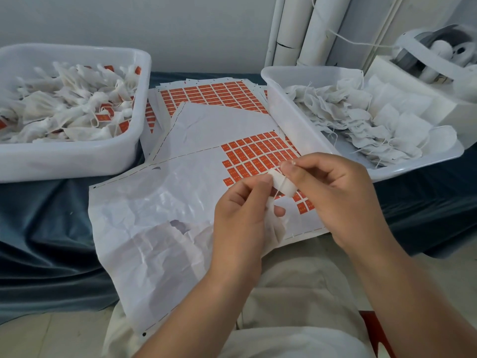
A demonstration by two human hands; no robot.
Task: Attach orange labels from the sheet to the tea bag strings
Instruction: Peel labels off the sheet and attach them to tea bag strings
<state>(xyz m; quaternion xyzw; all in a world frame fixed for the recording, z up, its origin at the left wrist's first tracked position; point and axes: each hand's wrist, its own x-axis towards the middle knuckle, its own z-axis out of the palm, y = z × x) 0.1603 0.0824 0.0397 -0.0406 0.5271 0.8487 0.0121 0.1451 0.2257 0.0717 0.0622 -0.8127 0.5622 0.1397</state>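
Head view: left hand (pixel 240 223) pinches the tea bag (pixel 277 229) over the sheet (pixel 180 192) of orange labels (pixel 254 153). The right hand (pixel 335 197) pinches the string (pixel 280 188) between thumb and forefinger. Keep the string taut and centred, so the label folds squarely.

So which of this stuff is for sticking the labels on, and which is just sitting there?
For the job:
tea bag in the left hand, its string pinched by the right hand
sheet of orange labels
tub of plain bags
tub of labelled bags
spare sheets

Just lying about:
white pipes
blue cloth
white gadget
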